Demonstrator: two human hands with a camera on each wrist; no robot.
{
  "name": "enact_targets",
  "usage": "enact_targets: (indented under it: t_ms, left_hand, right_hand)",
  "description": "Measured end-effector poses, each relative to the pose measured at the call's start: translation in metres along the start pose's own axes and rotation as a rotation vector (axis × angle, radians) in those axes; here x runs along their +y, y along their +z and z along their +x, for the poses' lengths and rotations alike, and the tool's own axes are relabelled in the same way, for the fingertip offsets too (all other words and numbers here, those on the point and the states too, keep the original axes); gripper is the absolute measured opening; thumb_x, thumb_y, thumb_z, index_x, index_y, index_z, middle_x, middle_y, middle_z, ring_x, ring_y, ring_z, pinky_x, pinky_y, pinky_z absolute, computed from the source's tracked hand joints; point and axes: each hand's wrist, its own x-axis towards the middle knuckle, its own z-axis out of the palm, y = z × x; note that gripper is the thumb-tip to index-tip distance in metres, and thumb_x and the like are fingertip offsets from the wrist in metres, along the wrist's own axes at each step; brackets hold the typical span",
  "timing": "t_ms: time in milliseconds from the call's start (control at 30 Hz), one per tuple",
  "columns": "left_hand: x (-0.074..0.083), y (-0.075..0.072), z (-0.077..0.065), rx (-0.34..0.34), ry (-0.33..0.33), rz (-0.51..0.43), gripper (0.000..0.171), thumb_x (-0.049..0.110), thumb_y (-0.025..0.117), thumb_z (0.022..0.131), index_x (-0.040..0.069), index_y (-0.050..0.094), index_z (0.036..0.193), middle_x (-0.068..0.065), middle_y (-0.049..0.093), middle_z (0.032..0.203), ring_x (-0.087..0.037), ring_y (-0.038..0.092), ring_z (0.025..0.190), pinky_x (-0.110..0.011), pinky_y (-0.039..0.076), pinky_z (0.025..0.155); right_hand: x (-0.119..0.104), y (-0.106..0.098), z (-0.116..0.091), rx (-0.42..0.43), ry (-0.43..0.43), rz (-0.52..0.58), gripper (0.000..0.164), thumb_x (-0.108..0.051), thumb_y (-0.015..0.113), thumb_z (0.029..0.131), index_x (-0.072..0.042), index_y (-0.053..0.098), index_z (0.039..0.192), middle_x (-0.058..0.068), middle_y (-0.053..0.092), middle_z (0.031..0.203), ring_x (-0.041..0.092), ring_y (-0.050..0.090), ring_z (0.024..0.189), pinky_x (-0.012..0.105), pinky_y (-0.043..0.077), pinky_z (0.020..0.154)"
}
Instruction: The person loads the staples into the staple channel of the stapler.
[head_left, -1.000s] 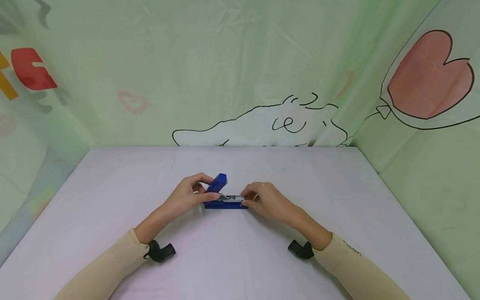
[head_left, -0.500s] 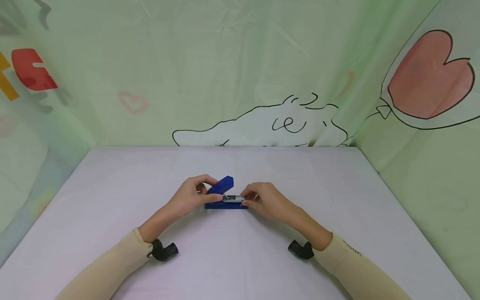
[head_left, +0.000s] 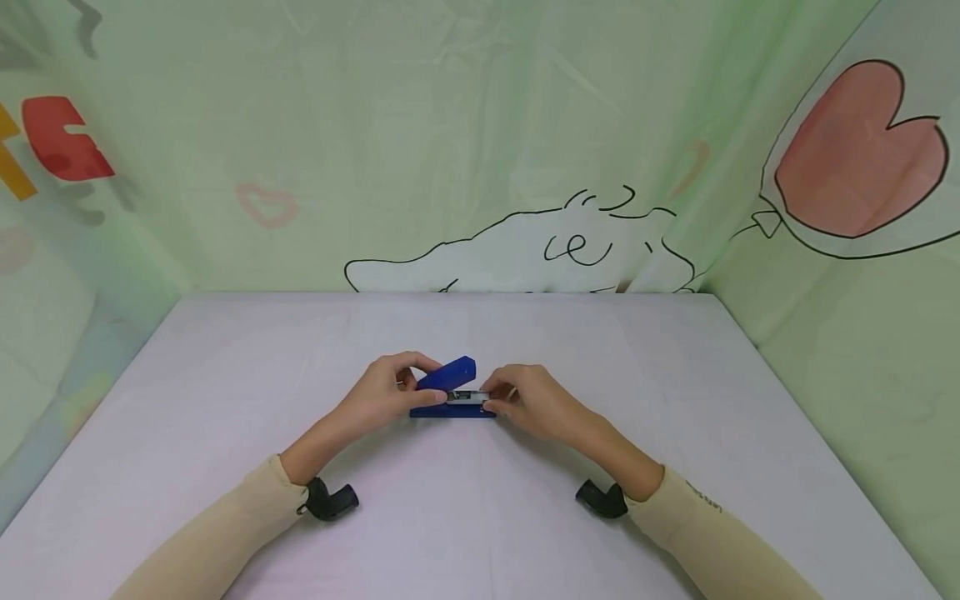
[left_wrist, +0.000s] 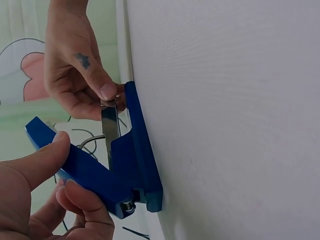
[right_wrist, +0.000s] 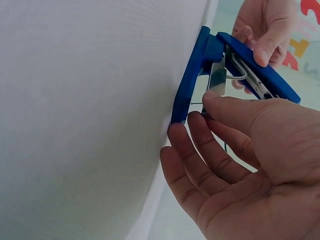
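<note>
A blue stapler (head_left: pixel 453 411) stands on the table with its top cover (left_wrist: pixel 85 165) swung up at an angle. Its silver staple magazine (left_wrist: pixel 110 125) shows between cover and base, and a bent metal wire (right_wrist: pixel 239 77) links magazine and cover. My left hand (head_left: pixel 382 390) grips the raised cover between thumb and fingers. At the stapler's front end, my right hand (head_left: pixel 536 402) pinches the tip of the magazine with thumb and index finger. The other right fingers lie along the front end of the base (right_wrist: pixel 187 85) in the right wrist view.
A white cloth covers the table (head_left: pixel 480 517). Behind it hangs a pale green curtain (head_left: pixel 420 125) printed with line drawings and hearts. Black wrist cameras (head_left: pixel 332 500) sit at both sleeve cuffs.
The left hand has lowered the stapler's cover from steep to a shallower angle, moving slightly right. The right hand and the base have stayed in place.
</note>
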Motion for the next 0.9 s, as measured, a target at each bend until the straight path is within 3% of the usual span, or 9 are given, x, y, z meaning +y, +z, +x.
enact_targets:
  t_ms: [367,900]
  left_hand:
    - [0.0039,0.0021,0.0016,-0.021,0.031,0.061,0.039,0.021,0.085,0.092,0.012,0.075,0.128,0.000,0.050,0.077,-0.016,0.045,0.068,-0.025,0.035,0.056]
    - [0.0085,0.0026,0.0048,-0.077,0.091,0.141,0.036,0.015,0.082,0.093,0.006,0.075,0.127,-0.008,0.062,0.098,-0.013,0.049,0.069,-0.022,0.041,0.058]
  right_hand:
    - [-0.0023,-0.0008,-0.0003,-0.009,0.023,0.008,0.014,-0.007,0.076,0.097,-0.003,0.076,0.110,0.006,0.077,0.101,0.014,0.070,0.093,0.029,0.061,0.084]
    - [-0.0019,-0.0008,-0.0005,-0.004,0.006,0.009,0.005,-0.007,0.076,0.097,-0.006,0.075,0.101,0.004,0.077,0.097,0.014,0.071,0.092,0.030,0.061,0.084]
